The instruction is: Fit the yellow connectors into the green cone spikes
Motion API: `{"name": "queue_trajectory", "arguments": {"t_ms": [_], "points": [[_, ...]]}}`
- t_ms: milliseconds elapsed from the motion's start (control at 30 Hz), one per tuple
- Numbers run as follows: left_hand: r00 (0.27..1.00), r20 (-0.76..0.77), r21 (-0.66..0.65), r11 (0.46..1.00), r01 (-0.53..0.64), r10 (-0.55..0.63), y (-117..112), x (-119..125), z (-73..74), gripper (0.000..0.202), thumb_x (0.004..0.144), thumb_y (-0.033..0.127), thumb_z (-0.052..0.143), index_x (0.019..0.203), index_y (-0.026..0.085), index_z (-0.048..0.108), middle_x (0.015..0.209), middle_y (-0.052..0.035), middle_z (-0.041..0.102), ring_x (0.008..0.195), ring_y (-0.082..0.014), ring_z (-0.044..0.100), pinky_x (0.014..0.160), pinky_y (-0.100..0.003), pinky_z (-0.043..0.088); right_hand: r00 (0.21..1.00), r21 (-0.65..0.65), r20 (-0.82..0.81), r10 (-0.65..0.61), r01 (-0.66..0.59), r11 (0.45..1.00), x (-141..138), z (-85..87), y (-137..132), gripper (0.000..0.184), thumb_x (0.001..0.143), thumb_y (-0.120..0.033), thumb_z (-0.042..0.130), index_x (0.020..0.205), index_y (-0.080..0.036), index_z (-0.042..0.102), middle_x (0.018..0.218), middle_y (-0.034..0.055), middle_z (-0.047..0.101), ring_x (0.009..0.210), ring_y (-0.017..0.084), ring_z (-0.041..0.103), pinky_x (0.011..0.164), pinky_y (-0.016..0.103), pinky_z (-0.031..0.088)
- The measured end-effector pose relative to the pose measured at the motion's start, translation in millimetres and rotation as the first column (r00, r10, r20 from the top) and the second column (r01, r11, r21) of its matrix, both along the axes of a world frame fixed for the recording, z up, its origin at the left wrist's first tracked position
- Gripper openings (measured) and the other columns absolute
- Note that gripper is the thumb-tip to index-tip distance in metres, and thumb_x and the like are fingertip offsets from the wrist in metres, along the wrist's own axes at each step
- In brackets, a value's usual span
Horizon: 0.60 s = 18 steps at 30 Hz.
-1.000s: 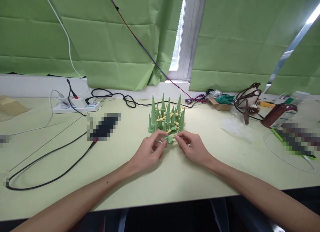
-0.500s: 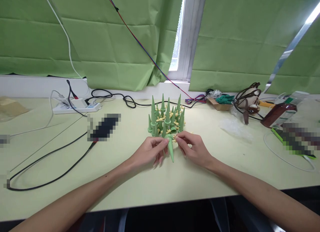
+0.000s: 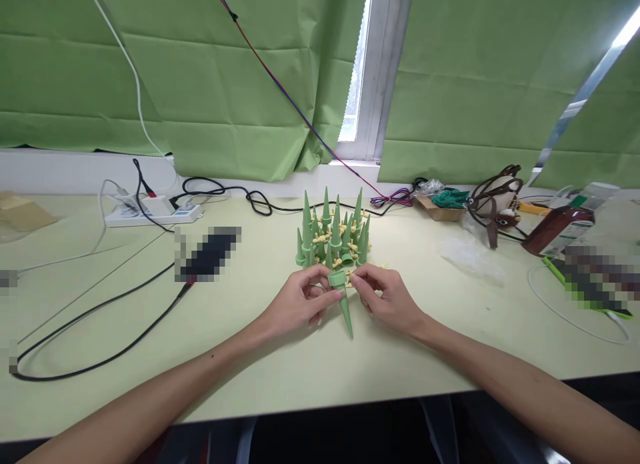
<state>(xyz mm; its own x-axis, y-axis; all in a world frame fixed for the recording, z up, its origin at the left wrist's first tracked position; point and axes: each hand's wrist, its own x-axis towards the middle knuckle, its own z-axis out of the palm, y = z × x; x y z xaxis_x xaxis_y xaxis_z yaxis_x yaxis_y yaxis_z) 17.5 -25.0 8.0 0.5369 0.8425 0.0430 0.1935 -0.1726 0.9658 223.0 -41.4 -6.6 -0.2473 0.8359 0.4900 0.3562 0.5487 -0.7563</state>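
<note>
Between thumb and fingers, my left hand pinches a green plastic watering spike, its tip pointing down toward me and its wide collar up. Close on its right, my right hand has thumb and forefinger pressed together on a small yellow valve piece near the collar; the fingers hide most of that piece. Just beyond both hands stands a cluster of green spikes, points up, with small yellow valves sticking out among them.
A blurred dark device with a black cable lies to the left, before a white power strip. At the right are a plastic bag, a small cardboard box, a brown bottle and a green-edged phone.
The spike in my left hand has tilted and shifted slightly toward me, showing more of its collar opening. My left thumb sits lower on it. My right hand has barely moved.
</note>
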Motion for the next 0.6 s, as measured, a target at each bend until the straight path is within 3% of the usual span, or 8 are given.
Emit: {"name": "queue_trajectory", "arguments": {"t_ms": [133, 267, 467, 600], "points": [[0.998, -0.036, 0.138, 0.989, -0.054, 0.059, -0.5, -0.2, -0.8, 0.033, 0.084, 0.044, 0.07, 0.101, 0.019, 0.056, 0.052, 0.0089, 0.046, 0.045, -0.0083, 0.043, 0.046, -0.02, 0.036, 0.999, -0.033, -0.027, 0.017, -0.018, 0.999, -1.0, 1.1, -0.7, 0.026, 0.099, -0.035, 0.049, 0.08, -0.018, 0.057, 0.053, -0.0051, 0.048, 0.046, 0.009, 0.042, 0.048, 0.023, 0.036], [0.994, -0.041, 0.364, 0.928, -0.084, 0.106, -1.1, -0.2, -2.7, 0.03, 0.084, 0.04, 0.07, 0.102, 0.018, 0.06, 0.062, 0.0057, 0.052, 0.053, -0.0088, 0.048, 0.05, -0.02, 0.042, 0.996, -0.079, -0.072, 0.055, -0.061, 0.995, -1.4, 3.7, -1.7, 0.028, 0.099, -0.037, 0.048, 0.079, -0.018, 0.055, 0.052, -0.0056, 0.046, 0.044, 0.009, 0.041, 0.047, 0.023, 0.035], [0.997, -0.043, 0.676, 0.737, -0.019, 0.065, -1.0, -4.3, -9.1, 0.023, 0.088, 0.021, 0.065, 0.11, 0.018, 0.06, 0.067, 0.0049, 0.056, 0.054, -0.0065, 0.049, 0.052, -0.017, 0.043, 0.99, -0.093, -0.096, 0.103, -0.112, 0.989, -1.6, 7.8, -3.6, 0.028, 0.099, -0.036, 0.049, 0.079, -0.018, 0.056, 0.05, -0.006, 0.045, 0.043, 0.008, 0.039, 0.046, 0.022, 0.033], [0.991, -0.122, 0.798, 0.599, 0.07, 0.047, 0.8, -8.1, -9.7, 0.022, 0.089, 0.012, 0.059, 0.111, 0.017, 0.06, 0.07, 0.004, 0.057, 0.056, -0.0061, 0.047, 0.052, -0.016, 0.04, 0.99, -0.104, -0.09, 0.109, -0.118, 0.988, -1.9, 7.2, -3.2, 0.029, 0.098, -0.037, 0.05, 0.078, -0.018, 0.057, 0.05, -0.0058, 0.046, 0.043, 0.008, 0.039, 0.047, 0.023, 0.033]]}}
